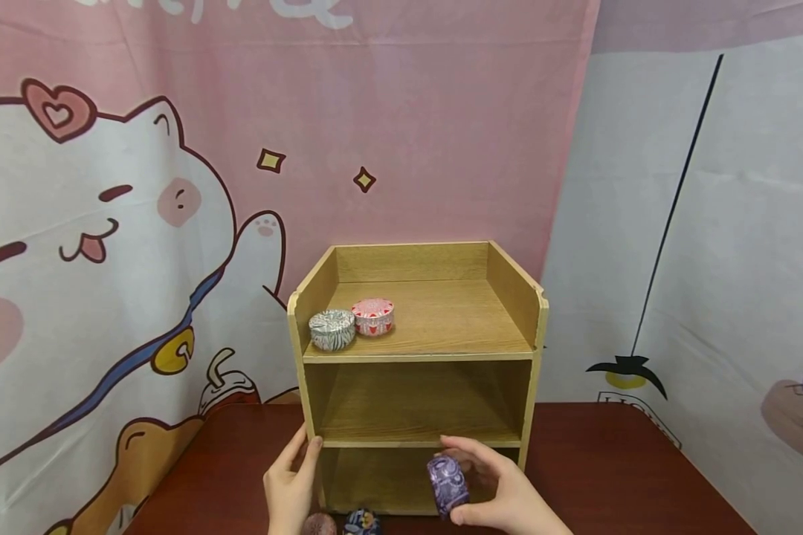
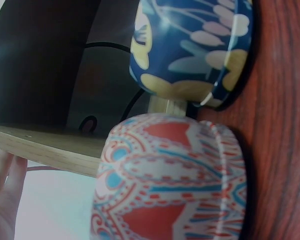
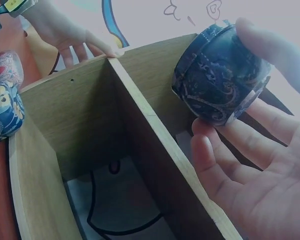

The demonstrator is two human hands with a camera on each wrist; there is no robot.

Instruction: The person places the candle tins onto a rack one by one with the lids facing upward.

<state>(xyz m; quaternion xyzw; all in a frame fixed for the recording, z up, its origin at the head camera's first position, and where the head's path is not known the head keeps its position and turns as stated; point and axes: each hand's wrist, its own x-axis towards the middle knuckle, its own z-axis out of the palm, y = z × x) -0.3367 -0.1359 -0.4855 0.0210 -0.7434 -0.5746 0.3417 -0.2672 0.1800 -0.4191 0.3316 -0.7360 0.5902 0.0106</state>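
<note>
Against a pink cartoon-cat backdrop point(image 1: 107, 223), a wooden shelf point(image 1: 418, 357) stands on a dark red table point(image 1: 609, 461). The right hand point(image 1: 502, 494) grips a purple tin point(image 1: 447, 483) at the lowest bay's mouth, seemingly mid-placement; next it needs guiding onto a shelf. The left hand point(image 1: 294, 479), fingers relaxed, steadies the shelf's left post. Two tins point(image 1: 341, 524) wait on the table below; two more point(image 1: 351, 323) sit up top.

purple tin point(image 3: 217, 75) in right hand point(image 3: 260, 165), wooden shelf point(image 3: 135, 135)
</note>
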